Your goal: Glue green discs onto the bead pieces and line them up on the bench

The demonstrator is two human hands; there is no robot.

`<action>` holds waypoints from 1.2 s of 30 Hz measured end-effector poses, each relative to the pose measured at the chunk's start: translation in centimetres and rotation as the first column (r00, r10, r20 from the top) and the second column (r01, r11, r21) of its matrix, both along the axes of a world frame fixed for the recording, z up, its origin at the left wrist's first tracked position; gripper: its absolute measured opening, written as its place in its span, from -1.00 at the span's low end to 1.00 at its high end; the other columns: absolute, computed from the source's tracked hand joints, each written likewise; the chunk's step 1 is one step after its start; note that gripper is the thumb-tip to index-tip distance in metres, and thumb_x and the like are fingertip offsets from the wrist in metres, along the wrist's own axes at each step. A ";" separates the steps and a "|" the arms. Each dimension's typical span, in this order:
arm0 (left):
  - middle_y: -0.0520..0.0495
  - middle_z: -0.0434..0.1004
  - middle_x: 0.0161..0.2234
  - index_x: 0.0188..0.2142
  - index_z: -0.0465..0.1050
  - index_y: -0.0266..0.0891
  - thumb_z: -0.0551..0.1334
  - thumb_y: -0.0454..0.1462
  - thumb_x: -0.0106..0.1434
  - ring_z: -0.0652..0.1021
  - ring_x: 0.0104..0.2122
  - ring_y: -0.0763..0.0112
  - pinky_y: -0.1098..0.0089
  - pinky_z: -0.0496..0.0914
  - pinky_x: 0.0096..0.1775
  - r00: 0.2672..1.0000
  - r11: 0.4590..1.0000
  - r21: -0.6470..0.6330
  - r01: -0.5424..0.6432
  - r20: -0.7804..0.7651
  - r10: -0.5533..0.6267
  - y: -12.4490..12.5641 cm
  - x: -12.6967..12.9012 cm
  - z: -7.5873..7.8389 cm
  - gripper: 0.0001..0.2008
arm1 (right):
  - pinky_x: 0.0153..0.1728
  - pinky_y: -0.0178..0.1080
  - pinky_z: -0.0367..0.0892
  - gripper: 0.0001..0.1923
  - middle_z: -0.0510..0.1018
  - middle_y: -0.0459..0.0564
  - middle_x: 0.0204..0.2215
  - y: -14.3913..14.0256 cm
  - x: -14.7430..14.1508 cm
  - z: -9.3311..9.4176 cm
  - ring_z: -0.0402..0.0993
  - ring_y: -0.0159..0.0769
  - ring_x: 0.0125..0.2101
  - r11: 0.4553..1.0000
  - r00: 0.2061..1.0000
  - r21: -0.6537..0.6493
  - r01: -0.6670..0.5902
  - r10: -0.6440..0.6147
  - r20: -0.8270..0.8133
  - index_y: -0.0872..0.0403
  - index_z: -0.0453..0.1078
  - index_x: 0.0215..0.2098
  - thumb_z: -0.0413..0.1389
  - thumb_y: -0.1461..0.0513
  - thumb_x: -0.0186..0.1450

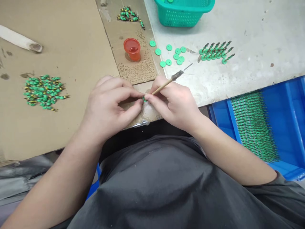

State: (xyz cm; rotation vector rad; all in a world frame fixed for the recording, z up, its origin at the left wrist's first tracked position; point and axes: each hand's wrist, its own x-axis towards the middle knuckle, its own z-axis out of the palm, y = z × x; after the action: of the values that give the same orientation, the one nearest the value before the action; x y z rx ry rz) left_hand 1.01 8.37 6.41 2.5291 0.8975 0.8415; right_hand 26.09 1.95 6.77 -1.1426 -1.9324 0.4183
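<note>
My left hand (105, 103) is closed in a pinch on a small green piece (144, 99) at the table's near edge; fingertips hide most of it. My right hand (178, 103) is closed around a needle tool (164, 85), which has a thin wooden handle, a dark wrapped collar and a fine metal tip pointing up and right, away from the piece. The right thumb and fingertip also meet at the green piece. Beyond the right hand lie several flat green buttons (169, 47) with small holes. A red cup (132, 49) of liquid stands past the left fingers.
At left lies a pile of small green, yellow and dark pieces (44, 90), with a smaller pile (128, 15) at the back. A green basket (182, 14) stands behind the buttons. Buttons with dark stems (215, 52) stand in rows at right. A blue bin (286, 121) holds many more.
</note>
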 end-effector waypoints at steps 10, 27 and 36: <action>-0.07 0.73 -0.15 -0.03 0.77 -0.16 0.41 -0.19 0.66 0.61 -0.12 0.26 0.17 0.50 0.06 1.000 0.999 0.031 0.021 -0.004 -0.021 0.1 0.0 0.2 -0.86 | 0.03 -0.25 0.60 -0.85 0.74 -0.08 -0.13 0.2 -0.2 0.8 0.77 -0.25 -0.10 0.999 0.999 -0.048 -0.005 0.007 0.048 0.01 0.53 0.01 0.17 0.22 0.80; -0.05 0.71 -0.17 -0.08 0.72 -0.13 0.32 -0.14 0.65 0.60 -0.13 0.20 0.13 0.48 -0.01 0.998 0.999 -0.034 0.018 -0.063 -0.020 0.4 0.2 0.5 -0.79 | -0.05 -0.19 0.57 -0.86 0.72 -0.06 -0.12 0.6 -1.4 1.6 0.73 -0.17 -0.09 0.986 0.994 -0.166 0.028 -0.010 0.113 -0.05 0.42 -0.03 0.14 0.23 0.76; 0.01 0.83 -0.06 0.07 0.75 0.04 0.31 -0.14 0.60 0.72 -0.02 0.14 0.05 0.59 0.13 0.996 0.970 -0.235 -0.063 -0.081 0.045 -0.5 0.3 2.9 -0.79 | -0.17 -0.22 0.77 -0.69 0.69 -0.11 -0.23 -3.0 1.7 1.0 0.88 -0.24 -0.23 0.923 0.877 -0.334 0.192 -0.315 -0.364 -0.08 0.45 -0.12 0.32 -0.03 0.71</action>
State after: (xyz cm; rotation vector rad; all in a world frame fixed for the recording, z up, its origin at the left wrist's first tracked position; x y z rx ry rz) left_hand 1.34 7.88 9.28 2.3508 1.0289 0.6172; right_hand 27.74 -1.02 7.80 -1.3520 -1.3571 0.7491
